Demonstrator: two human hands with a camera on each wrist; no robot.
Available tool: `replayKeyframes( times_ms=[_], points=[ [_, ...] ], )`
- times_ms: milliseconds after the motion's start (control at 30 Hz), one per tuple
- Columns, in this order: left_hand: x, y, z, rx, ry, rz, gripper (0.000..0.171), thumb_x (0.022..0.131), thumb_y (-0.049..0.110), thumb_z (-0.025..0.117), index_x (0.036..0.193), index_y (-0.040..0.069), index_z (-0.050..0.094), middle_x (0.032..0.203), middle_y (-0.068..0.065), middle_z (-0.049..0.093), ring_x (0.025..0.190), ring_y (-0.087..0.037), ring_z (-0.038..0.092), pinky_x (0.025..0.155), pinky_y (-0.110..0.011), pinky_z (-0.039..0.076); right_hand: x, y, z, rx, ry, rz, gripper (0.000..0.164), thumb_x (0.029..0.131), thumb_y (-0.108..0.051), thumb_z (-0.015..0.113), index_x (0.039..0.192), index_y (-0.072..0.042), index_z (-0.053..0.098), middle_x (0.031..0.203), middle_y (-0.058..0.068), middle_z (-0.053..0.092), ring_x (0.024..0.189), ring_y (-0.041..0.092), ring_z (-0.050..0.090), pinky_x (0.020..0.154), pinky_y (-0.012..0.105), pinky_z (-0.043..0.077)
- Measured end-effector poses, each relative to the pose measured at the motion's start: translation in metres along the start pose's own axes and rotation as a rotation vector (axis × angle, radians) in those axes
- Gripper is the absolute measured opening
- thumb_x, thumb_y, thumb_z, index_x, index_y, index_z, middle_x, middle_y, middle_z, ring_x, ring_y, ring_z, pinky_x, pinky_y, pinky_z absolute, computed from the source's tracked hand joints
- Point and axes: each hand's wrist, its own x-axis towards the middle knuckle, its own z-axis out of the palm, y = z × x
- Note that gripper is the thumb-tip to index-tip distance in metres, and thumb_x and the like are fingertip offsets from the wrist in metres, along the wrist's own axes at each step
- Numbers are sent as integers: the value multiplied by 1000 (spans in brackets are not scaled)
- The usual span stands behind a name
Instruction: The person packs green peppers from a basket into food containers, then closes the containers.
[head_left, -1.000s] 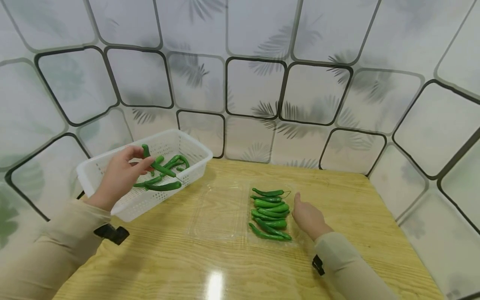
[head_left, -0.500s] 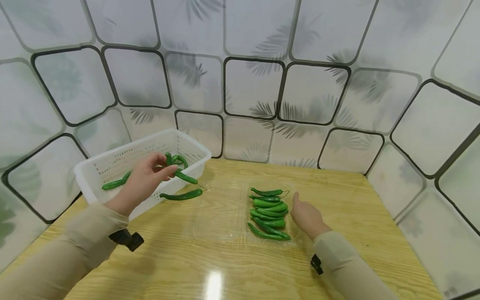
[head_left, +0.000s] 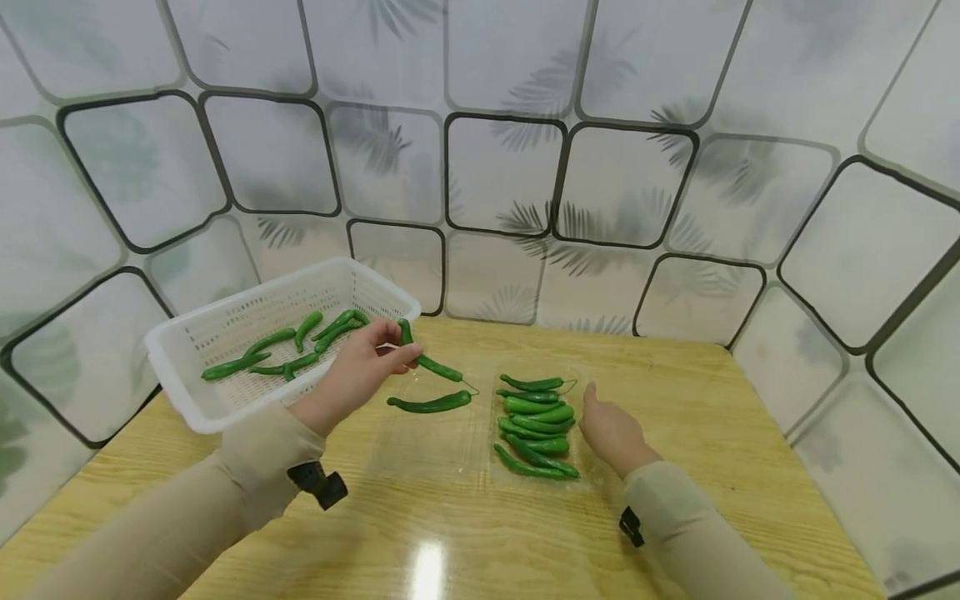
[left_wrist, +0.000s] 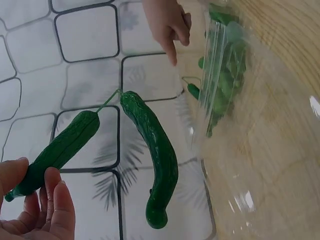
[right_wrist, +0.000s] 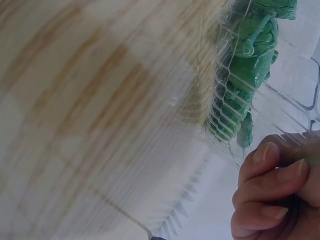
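Observation:
My left hand pinches a green chili pepper between thumb and fingers. A second chili pepper hangs from it by a thin stem-like strand, above the lid half of a clear plastic clamshell box. Several green chili peppers lie in a stacked row in the box's right half. My right hand rests beside that half's right edge, fingers loosely curled with nothing seen in them. Whether it touches the plastic is hard to tell.
A white perforated basket with several more chili peppers stands at the left on the wooden table. A patterned wall covering encloses the table's back and sides.
My left hand has moved right, out of the basket and over the clear box, carrying the linked pair of chili peppers. The right hand has stayed in place.

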Motion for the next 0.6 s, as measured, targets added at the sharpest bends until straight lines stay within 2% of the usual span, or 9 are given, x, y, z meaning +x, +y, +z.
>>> replayKeyframes(
  times_ms=[167, 367, 600],
  points=[
    [6, 2, 32, -54, -69, -6, 23, 93, 21, 60, 91, 3, 46, 95, -13, 56, 86, -20, 64, 79, -35, 52, 1, 0, 0, 11, -20, 18, 57, 94, -5, 48, 140, 15, 20, 46, 4, 44, 39, 11, 29, 39, 25, 23],
    [12, 3, 65, -89, -143, 23, 24, 92, 19, 60, 88, 4, 43, 94, -12, 57, 84, -20, 64, 79, -36, 51, 2, 0, 0, 21, -36, 34, 58, 94, -4, 47, 141, 15, 18, 46, 4, 43, 39, 11, 27, 40, 25, 22],
    [16, 6, 91, -73, -171, 39, 27, 91, 20, 63, 86, 5, 41, 91, -9, 53, 81, -17, 64, 65, -30, 44, 2, 0, -1, 16, -40, 35, 57, 95, -5, 46, 141, 14, 19, 45, 3, 43, 39, 10, 25, 39, 24, 21]
  ],
)
